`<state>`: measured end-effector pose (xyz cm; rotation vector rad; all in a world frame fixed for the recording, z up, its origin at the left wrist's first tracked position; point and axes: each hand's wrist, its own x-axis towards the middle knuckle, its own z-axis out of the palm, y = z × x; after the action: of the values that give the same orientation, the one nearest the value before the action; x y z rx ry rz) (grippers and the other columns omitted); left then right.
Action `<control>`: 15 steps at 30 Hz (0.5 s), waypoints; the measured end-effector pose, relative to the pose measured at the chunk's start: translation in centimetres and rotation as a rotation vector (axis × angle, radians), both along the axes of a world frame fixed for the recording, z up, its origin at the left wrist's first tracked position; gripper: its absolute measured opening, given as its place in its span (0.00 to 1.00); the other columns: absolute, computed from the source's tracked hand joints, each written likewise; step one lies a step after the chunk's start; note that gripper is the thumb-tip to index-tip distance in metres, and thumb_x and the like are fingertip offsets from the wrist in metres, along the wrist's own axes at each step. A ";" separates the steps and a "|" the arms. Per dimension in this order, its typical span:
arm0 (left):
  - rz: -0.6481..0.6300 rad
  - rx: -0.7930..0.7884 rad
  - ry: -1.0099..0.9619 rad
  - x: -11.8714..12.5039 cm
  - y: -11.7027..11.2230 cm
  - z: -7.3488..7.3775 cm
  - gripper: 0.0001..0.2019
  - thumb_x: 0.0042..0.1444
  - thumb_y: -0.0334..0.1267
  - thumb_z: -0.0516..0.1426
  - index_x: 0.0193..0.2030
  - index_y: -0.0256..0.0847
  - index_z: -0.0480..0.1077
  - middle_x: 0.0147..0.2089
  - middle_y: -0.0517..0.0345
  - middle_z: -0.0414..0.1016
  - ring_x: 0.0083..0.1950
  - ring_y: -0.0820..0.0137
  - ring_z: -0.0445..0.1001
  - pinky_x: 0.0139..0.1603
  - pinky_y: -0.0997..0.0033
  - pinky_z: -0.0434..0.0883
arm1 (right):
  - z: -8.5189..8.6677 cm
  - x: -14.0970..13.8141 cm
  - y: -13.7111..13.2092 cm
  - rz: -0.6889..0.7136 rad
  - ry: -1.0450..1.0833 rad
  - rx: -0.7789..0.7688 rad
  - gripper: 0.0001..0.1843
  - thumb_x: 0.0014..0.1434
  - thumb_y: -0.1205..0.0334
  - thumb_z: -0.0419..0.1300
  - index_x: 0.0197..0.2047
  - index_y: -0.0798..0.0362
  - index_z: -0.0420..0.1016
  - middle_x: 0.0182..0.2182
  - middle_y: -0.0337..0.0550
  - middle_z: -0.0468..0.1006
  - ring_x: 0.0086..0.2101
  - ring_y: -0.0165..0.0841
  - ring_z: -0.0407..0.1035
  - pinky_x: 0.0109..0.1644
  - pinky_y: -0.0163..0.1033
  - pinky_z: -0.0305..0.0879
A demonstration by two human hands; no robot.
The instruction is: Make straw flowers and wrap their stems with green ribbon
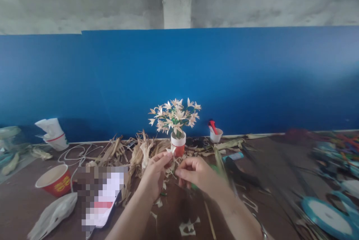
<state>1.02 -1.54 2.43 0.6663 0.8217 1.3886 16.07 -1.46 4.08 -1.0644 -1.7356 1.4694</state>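
Pale pointed-petalled flower (171, 150): lower centre of the frame, was pinched in the fingertips of the left hand (157, 169), its forearm slanting up from the bottom edge. Right hand (195, 173): just beside, bent inward, fingers curled narrowly; any grip could not be told.

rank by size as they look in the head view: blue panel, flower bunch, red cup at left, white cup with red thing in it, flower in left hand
1. Blue panel
2. Flower bunch
3. Red cup (nearer the camera, which may enlarge it)
4. White cup
5. Flower in the left hand
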 end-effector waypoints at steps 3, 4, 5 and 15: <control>-0.006 0.024 0.006 0.2 -0.2 -0.1 0.10 0.42 0.39 0.66 0.26 0.36 0.72 0.20 0.63 0.69 0.21 0.77 0.66 0.21 0.78 0.62 | 0.2 -0.2 0.0 -0.033 0.006 -0.019 0.10 0.52 0.58 0.61 0.26 0.56 0.72 0.21 0.40 0.75 0.19 0.24 0.63 0.24 0.31 0.58; -0.010 0.021 0.014 0.3 -0.3 -0.1 0.10 0.43 0.39 0.66 0.26 0.36 0.71 0.19 0.64 0.68 0.20 0.77 0.65 0.20 0.78 0.62 | 0.2 -0.3 0.0 -0.047 0.011 -0.020 0.10 0.52 0.58 0.61 0.26 0.56 0.72 0.20 0.40 0.75 0.19 0.24 0.62 0.24 0.31 0.58; -0.014 0.019 0.022 0.4 -0.4 -0.1 0.10 0.43 0.40 0.65 0.26 0.36 0.71 0.19 0.64 0.69 0.19 0.76 0.65 0.19 0.77 0.62 | 0.3 -0.4 0.0 -0.060 0.015 -0.019 0.10 0.52 0.58 0.61 0.25 0.56 0.72 0.20 0.40 0.74 0.19 0.24 0.62 0.24 0.31 0.58; 0.012 0.014 0.036 0.6 -0.3 -0.6 0.10 0.44 0.40 0.65 0.29 0.35 0.73 0.21 0.61 0.72 0.20 0.75 0.68 0.21 0.76 0.64 | -0.3 -0.4 0.5 -0.069 0.045 -0.011 0.10 0.53 0.59 0.60 0.25 0.56 0.72 0.19 0.39 0.74 0.19 0.25 0.63 0.24 0.31 0.59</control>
<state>1.59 -1.82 1.83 0.6997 0.8460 1.3973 15.63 -0.99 3.78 -1.0786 -1.6454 1.4506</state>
